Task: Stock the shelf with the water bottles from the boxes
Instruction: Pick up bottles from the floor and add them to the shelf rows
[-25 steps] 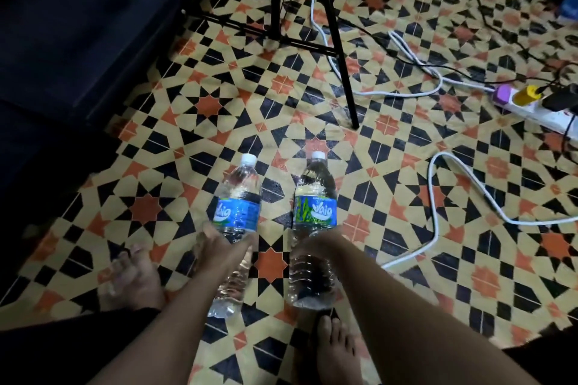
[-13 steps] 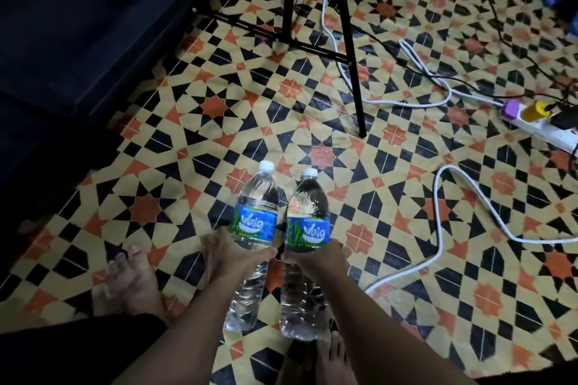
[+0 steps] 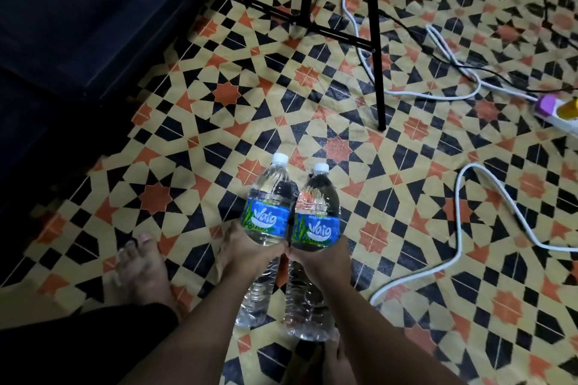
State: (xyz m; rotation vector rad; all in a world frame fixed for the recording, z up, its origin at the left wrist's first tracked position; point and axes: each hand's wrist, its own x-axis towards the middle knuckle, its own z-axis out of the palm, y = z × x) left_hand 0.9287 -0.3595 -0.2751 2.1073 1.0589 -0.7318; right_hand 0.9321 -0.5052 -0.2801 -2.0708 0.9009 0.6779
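Below me spreads the patterned floor [image 3: 194, 122], with a dark piece of furniture [image 3: 78, 25] along its far left edge and the black stand [image 3: 377, 72] ahead. Nearer than the stand, I carry two water bottles side by side, nearly touching, caps pointing away from me toward it. My left hand [image 3: 247, 251] is wrapped round the left bottle [image 3: 266, 216], my right hand [image 3: 322, 259] round the right bottle [image 3: 316, 222], each gripping below the label. No shelf shows, so I judge I must turn to find it.

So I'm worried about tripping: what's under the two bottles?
Patterned floor tiles show below the left bottle and right bottle; a foot partly hidden beneath.
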